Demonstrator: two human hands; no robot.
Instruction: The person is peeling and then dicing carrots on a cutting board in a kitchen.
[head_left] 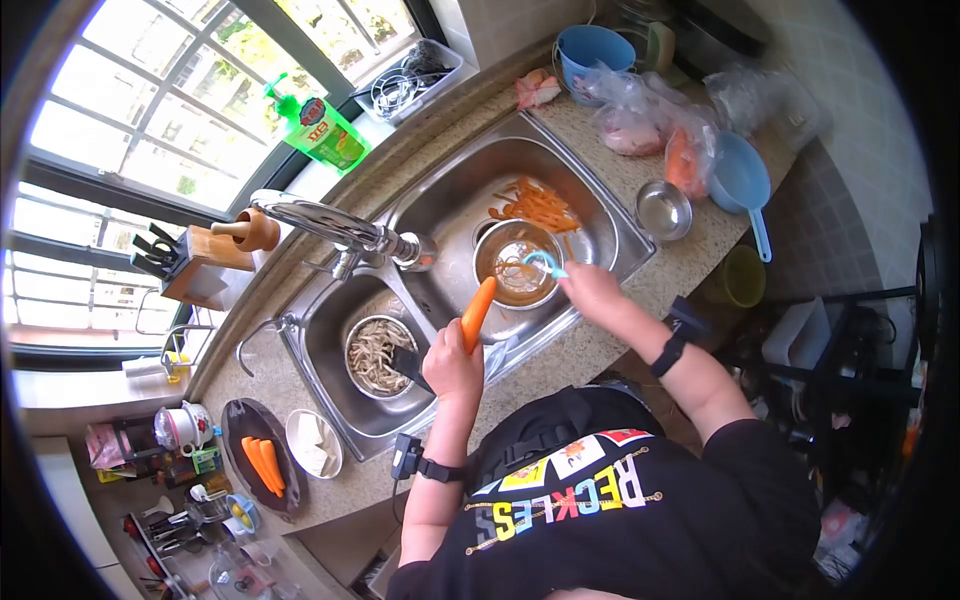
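Observation:
An orange carrot (479,312) points up out of my left hand (454,364), which is closed round its lower end near the sink divider. My right hand (592,292) grips a light blue peeler (543,262), whose head is over a metal bowl (495,251) in the right basin. The peeler and the carrot are apart. Orange peelings (540,205) lie in the basin behind the bowl, and some are inside it. In the left basin stands a metal bowl of pale strips (378,352), with a black handle sticking out.
Peeled carrots lie on a dark board (239,424) at the left, beside a white dish (297,437) of pale blocks. A faucet (400,249) reaches over the sink. A small metal bowl (664,210), plastic bags (630,115) and a blue strainer (740,172) sit at the right.

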